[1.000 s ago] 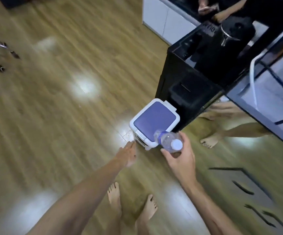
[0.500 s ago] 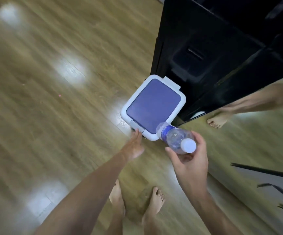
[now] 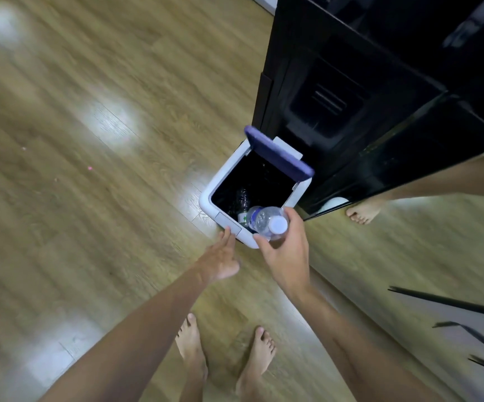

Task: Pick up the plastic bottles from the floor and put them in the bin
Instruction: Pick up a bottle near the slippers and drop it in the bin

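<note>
A small white bin (image 3: pixel 209 195) stands on the wooden floor with its purple lid (image 3: pixel 278 154) tipped up and its dark inside showing. Another clear bottle (image 3: pixel 242 198) lies inside it. My right hand (image 3: pixel 285 250) grips a clear plastic bottle (image 3: pixel 265 220) with a white cap and blue label, held over the bin's near rim, base pointing into the opening. My left hand (image 3: pixel 220 259) reaches out with straight fingers, and its fingertips touch the grey push panel (image 3: pixel 229 222) on the bin's front edge.
A tall black cabinet (image 3: pixel 380 105) stands right behind the bin. Another person's bare foot (image 3: pixel 364 210) and leg show at the right. My own bare feet (image 3: pixel 223 355) stand below the bin. Dark thin rods (image 3: pixel 452 303) lie at the lower right.
The bin's lid has swung up from flat and closed. My left fingertips moved onto the front panel, and my right hand brought the bottle over the opening.
</note>
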